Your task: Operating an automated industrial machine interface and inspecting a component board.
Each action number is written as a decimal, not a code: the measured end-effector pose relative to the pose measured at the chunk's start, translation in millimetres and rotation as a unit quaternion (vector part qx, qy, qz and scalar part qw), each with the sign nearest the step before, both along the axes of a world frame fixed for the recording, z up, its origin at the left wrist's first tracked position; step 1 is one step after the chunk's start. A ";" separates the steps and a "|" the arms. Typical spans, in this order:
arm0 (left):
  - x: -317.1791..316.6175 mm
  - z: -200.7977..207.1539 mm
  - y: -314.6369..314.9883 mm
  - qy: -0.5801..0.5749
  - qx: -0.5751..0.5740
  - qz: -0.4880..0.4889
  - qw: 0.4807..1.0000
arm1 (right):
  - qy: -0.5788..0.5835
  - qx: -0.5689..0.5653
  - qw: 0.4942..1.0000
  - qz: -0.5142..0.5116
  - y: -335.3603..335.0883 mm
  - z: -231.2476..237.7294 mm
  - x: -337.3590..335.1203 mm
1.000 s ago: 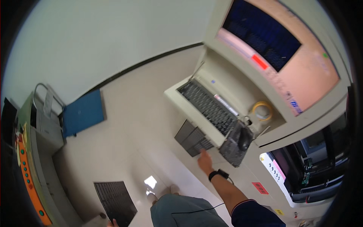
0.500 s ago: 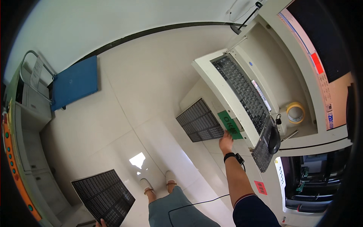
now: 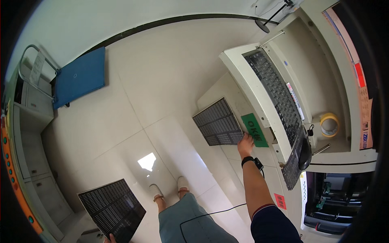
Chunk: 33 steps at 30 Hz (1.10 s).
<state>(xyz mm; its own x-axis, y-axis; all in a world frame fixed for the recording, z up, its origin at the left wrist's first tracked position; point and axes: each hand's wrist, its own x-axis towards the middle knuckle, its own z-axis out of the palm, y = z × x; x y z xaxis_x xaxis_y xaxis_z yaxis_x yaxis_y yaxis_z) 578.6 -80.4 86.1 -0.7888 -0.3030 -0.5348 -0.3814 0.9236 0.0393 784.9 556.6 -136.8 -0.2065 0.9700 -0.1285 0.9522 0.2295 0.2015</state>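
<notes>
My right hand is closed on the near corner of a black slotted panel, a thin rectangle with rows of narrow pale openings. This panel hangs tilted in front of the beige machine's lower front, just left of a green sign with dark lettering. At the lower left, my left hand grips the bottom edge of a similar black slotted panel. Only a few fingers of that hand show; the rest is cut off by the picture's lower rim. A black band and a cable sit on my right wrist.
The machine's pull-out shelf carries a keyboard, a mouse, a marker and a yellow tape roll. A screen stands far right. Left are a blue platform cart and grey cabinets. A cable crosses my lap.
The view has shifted, moving the machine right and up in the picture. My right hand and its panel have drawn slightly left relative to the machine. The left panel is nearly unchanged.
</notes>
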 end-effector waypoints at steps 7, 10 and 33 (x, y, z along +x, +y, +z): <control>-5.8 6.0 29.5 -0.012 0.050 0.035 0.998 | 0.228 -0.157 0.961 0.027 -13.3 -32.0 -17.8; -2.8 -35.2 -32.4 0.070 0.160 0.092 0.980 | 0.299 -0.177 0.936 0.056 -66.5 9.8 -70.4; -94.9 -10.4 -74.2 0.213 0.413 0.180 0.867 | 0.823 -0.312 0.471 0.057 -214.9 416.3 -4.3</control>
